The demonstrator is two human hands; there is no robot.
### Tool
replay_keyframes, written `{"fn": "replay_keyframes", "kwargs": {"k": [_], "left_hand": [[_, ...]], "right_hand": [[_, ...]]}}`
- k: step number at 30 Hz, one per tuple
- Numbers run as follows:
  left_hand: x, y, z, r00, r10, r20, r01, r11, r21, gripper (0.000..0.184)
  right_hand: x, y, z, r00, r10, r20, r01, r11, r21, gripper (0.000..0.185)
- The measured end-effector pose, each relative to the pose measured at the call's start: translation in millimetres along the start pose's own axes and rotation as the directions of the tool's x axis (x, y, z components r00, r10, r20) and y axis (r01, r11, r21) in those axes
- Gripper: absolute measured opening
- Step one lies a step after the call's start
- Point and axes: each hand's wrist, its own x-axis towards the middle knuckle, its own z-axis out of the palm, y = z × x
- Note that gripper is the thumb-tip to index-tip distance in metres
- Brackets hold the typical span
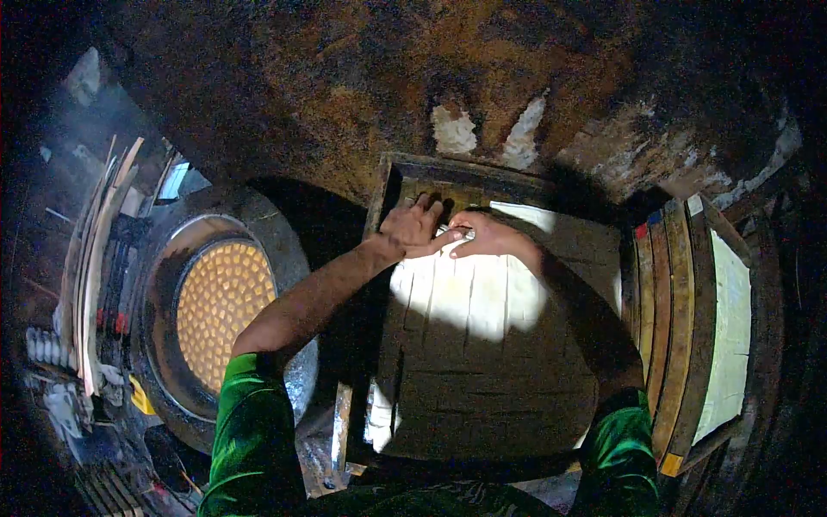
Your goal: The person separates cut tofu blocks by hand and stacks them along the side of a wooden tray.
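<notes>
In front of me a wooden tray (pixel 379 194) holds a pale, flat slab (pixel 482 302) scored with lines into oblong pieces. It looks like dough or sweet, but I cannot tell which. My left hand (pixel 415 227) lies near the tray's far left corner, fingers spread and thumb stretched toward the other hand. Close beside it, my right hand (pixel 489 238) bends over the slab's far edge with thumb and fingers pinched together. Something small shows at those fingertips, too small to name. Bright light falls on the slab just below both hands; its near part is in shadow.
At left stands a large round pan (pixel 164 284) full of small golden pieces (pixel 226 306). Long wooden strips (pixel 102 258) lean beyond it. Stacked wooden trays (pixel 663 319) stand at right, the outermost with a pale slab (pixel 725 327). A stained wall (pixel 345 86) rises behind.
</notes>
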Motion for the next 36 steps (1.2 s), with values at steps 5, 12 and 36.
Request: {"fn": "replay_keyframes", "kwargs": {"k": [5,12,36], "left_hand": [[-3,1,6,0.981,-0.081,-0.175,0.113,0.978,0.177,0.096],[-3,-1,2,0.987,-0.106,0.123,0.108,0.994,-0.01,0.095],[6,2,-26,0.992,0.087,0.091,-0.068,0.979,-0.191,0.077]], "right_hand": [[0,-4,0,0.999,-0.018,-0.027,0.018,1.0,-0.005,0.059],[-4,-4,0,1.0,0.014,0.0,-0.014,0.998,0.065,0.061],[-1,-8,-5,0.965,-0.156,-0.21,0.158,0.987,-0.007,0.044]]}}
